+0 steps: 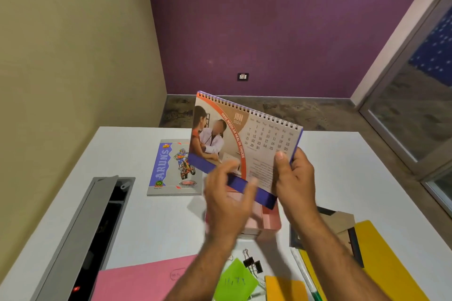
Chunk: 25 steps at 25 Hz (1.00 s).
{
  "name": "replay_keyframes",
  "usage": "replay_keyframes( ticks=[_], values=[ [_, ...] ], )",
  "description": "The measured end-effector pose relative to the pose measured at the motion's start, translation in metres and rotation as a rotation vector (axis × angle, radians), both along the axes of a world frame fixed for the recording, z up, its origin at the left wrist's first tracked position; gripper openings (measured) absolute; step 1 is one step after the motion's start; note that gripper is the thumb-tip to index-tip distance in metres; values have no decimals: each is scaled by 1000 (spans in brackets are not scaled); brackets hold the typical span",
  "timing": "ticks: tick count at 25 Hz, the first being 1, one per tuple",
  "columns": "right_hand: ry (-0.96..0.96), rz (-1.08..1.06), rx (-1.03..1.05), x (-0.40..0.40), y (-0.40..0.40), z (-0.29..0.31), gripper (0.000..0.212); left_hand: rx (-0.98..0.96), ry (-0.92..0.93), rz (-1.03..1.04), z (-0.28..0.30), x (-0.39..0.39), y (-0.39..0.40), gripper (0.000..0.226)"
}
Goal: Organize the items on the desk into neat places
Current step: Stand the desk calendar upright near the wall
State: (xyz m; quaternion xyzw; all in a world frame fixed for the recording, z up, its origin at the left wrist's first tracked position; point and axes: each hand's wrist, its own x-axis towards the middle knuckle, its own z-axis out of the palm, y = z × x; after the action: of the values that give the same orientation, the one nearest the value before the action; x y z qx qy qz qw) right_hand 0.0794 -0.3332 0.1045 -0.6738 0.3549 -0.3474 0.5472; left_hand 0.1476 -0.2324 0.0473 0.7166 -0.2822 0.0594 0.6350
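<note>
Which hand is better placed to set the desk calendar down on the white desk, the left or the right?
Right, probably. The right hand grips the desk calendar at its lower right corner, thumb on the page. The left hand is blurred at the blue base, its grip unclear. The white desk beyond looks bare.

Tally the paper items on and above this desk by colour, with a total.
Pink: 1, folder
Green: 1, sticky note
Yellow: 1, folder
Orange: 1, pad
Multicoloured: 2, notebook, desk calendar
Total: 6
</note>
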Motion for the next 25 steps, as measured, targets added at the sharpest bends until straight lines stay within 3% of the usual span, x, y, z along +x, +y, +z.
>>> replay_keyframes(
  ticks=[2, 4, 8, 11, 15, 17, 25],
  values=[
    [-20, 34, 116, -4, -10, 1, 17, 41, 152, 268, 0, 34, 12, 58],
    [-36, 84, 201, -7, -18, 4, 15, 102, 291, 350, -1, 67, 28, 75],
    [-34, 160, 278, -7, -28, 0, 18, -89, 606, -38, -10, 85, 49, 43],
    [-21, 142, 233, -5, -30, -7, 16, -116, 618, 18, -24, 80, 50, 31],
    [99, -67, 57, -3, -27, -24, 33, -185, 645, 125, -28, 77, 47, 28],
    [119, -138, -11, -3, -23, -28, 32, -185, 651, 142, -25, 74, 46, 28],
    [132, -144, 57, 5, -34, -34, 29, -171, 644, 197, -33, 75, 52, 29]
  ],
)
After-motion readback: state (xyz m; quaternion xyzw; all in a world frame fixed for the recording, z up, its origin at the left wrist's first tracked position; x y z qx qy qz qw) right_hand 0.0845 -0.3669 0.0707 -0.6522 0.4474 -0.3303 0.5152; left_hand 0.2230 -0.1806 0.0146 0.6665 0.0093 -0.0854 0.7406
